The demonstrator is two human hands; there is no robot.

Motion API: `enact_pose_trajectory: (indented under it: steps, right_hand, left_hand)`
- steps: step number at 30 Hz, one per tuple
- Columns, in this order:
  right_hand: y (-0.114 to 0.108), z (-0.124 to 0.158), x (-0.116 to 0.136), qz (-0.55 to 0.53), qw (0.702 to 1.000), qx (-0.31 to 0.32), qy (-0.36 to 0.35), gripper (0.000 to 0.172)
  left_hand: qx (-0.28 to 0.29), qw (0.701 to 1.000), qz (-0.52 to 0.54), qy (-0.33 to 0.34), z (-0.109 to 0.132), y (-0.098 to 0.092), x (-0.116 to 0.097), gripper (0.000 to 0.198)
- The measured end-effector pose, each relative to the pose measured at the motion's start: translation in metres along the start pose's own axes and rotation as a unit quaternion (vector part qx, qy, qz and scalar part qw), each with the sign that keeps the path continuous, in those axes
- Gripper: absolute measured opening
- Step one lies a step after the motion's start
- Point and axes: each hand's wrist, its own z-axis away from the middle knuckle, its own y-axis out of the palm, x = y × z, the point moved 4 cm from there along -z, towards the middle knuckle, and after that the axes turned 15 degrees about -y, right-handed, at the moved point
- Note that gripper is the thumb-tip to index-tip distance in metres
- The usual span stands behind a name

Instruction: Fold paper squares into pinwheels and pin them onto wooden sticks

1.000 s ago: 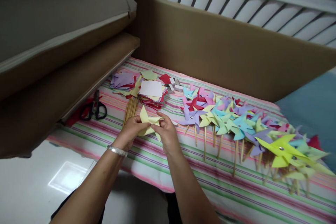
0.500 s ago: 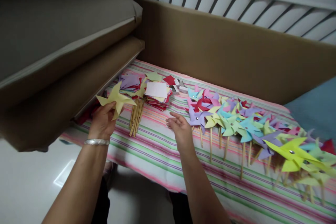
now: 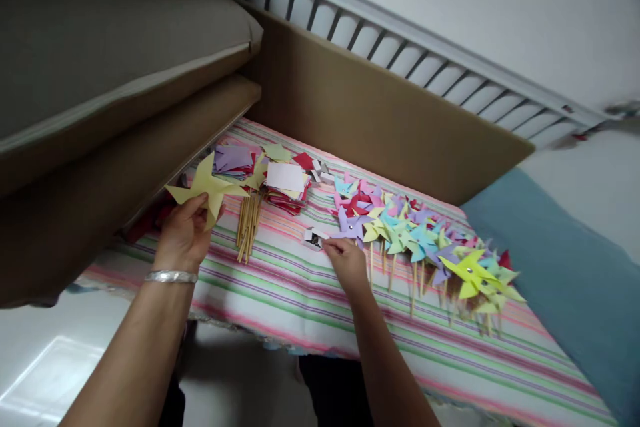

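My left hand (image 3: 183, 235), with a silver bangle on its wrist, is closed on a pale yellow folded paper pinwheel head (image 3: 206, 185), held up at the left over the striped cloth (image 3: 280, 293). My right hand (image 3: 345, 260) rests on the cloth with its fingertips at a small white box (image 3: 313, 238); whether it grips the box I cannot tell. A bundle of thin wooden sticks (image 3: 247, 222) lies between the hands.
A pile of cut coloured paper squares (image 3: 270, 177) lies at the back. A row of finished pinwheels on sticks (image 3: 415, 240) runs to the right. Brown cushions (image 3: 100, 80) overhang on the left, a cardboard panel (image 3: 380, 113) stands behind, and a blue sheet (image 3: 565, 267) lies on the right.
Both hands held the yellow pinwheel together a second ago. My left hand carried it up and left, while my right hand let go and moved down to the small white box.
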Motion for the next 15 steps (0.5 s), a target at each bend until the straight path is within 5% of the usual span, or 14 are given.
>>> enact_pose_trajectory:
  steps: [7, 15]
  right_hand:
    - [0.020, -0.018, 0.022, 0.138, 0.985, 0.102, 0.012, 0.026]
    - [0.032, -0.035, 0.025, 0.197, 0.968, 0.148, 0.045, 0.026]
  left_hand:
    - [0.007, 0.998, -0.054, -0.031, 0.001, -0.009, 0.017, 0.011]
    - [0.061, 0.989, -0.116, -0.065, 0.001, -0.007, 0.038, 0.013]
